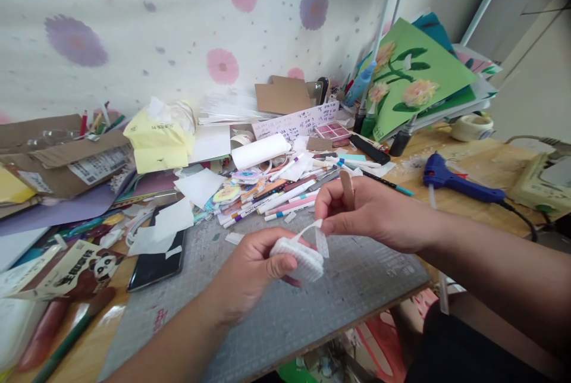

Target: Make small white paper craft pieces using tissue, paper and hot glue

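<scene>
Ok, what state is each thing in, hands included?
Left hand: gripping the white, rounded, textured piece.
Right hand: holding the narrow white strip and flat brown stick.
Narrow white strip: bent.
Blue plastic glue gun: lying on the wooden table, cord attached; power unclear.
Brown cardboard box: open.
Flat black rectangular device: partly covered by white paper.
White cylindrical roll: on its side.

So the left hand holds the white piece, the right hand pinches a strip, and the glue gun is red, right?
Not quite: the head view shows the glue gun is blue, not red. The left hand holds the white piece, and the right hand pinches a strip.
</scene>
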The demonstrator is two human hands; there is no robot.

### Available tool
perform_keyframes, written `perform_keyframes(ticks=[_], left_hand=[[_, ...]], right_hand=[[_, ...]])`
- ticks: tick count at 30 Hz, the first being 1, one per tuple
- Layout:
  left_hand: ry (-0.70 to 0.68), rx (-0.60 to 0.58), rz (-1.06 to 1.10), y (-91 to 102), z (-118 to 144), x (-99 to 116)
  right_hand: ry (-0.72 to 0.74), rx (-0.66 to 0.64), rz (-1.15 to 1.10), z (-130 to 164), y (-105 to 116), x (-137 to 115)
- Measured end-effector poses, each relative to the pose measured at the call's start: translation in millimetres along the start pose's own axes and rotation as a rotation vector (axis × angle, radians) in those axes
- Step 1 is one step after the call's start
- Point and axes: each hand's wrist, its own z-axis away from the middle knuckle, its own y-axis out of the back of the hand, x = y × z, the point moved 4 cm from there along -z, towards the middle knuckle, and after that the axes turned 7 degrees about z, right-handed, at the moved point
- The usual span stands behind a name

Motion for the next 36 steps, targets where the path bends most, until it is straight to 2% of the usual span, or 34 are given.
perform_keyframes(ticks=[6, 12, 15, 19, 22, 28, 32, 36], left_hand=[[-0.042, 0.083, -0.105, 3.1, -1, 1], [-0.075, 0.141, -0.085, 1.5, -1, 3], [-0.092, 0.156, -0.027, 0.0, -1, 3], [-0.103, 0.161, 0.004, -0.4, 0, 2], [-0.120, 0.158, 0.008, -0.3, 1, 3], [-0.139, 0.178, 0.023, 0.8, 1, 4], [-0.137, 0.175, -0.014, 3.0, 0, 2], [-0.159, 0.183, -0.087, 4.9, 0, 2]], right_hand=[[-0.022, 0.014, -0.110, 1, -6, -1], [0.084, 0.087, -0.212, -4, -14, 1], [0.106, 0.178, -0.160, -7, -18, 3], [0.133, 0.296, 0.028, -7, -19, 4], [0.151, 0.297, 0.125, -5, -19, 4], [0.111, 0.222, 0.158, -5, -20, 7], [0.093, 0.239, 0.205, -4, -19, 7], [0.082, 0.213, 0.078, -4, -19, 7]])
